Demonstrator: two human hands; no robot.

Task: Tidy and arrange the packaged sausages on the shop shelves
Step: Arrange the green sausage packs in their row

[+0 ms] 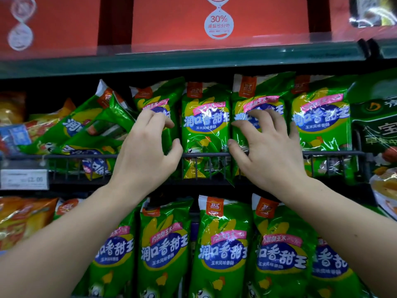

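Left hand [148,151]: my fingers curl onto the front of the left pack [156,97], thumb at its right edge, gripping it.
Right hand [270,151]: my fingers are spread and bent on the right pack [257,93], thumb hooked at its left edge.
Middle pack [205,125]: upright between my hands, behind the rail [204,155].
Tipped packs [86,125]: leaning over at the row's left end.

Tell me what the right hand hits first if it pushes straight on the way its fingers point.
The green sausage pack directly ahead; fingertips of the right hand seem to touch its front, though depth is unclear.
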